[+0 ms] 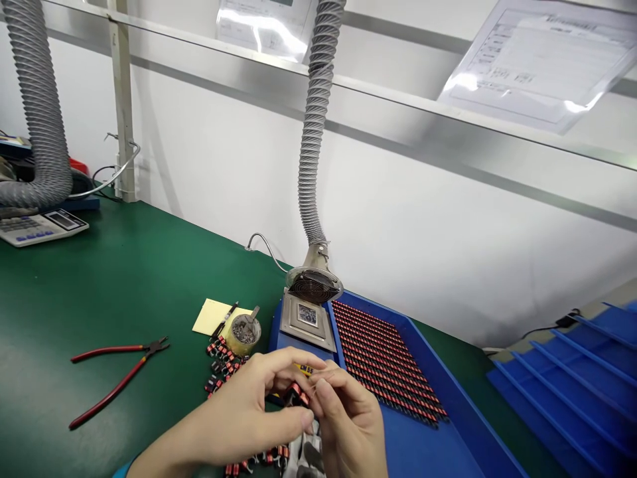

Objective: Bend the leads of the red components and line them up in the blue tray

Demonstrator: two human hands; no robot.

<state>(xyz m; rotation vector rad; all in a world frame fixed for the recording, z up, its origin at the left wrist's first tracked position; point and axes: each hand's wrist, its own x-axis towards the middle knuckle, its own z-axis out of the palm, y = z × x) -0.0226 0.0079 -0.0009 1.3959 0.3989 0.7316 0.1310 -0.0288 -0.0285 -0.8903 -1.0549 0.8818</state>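
My left hand (249,405) curls its fingers around a small red and black part (297,394) at the lower middle. Close against it, my right hand (351,421) has its thumb and fingers pinched together beside the same part; whatever lies between those fingertips is too small to make out. Beyond the hands stands a blue solder pot with a metal top plate (288,322). More red and black parts (226,358) lie loose on the green table left of the hands. Rows of similar parts (388,358) fill the upper area of a blue tray (423,458).
Red-handled pliers (117,392) lie open on the green table (149,265). A small tub (243,334) and a pen (225,320) rest by yellow paper (204,318). A hose (313,133) with a round hood hangs above the pot. Blue racks (572,392) are at right, a calculator (44,226) at left.
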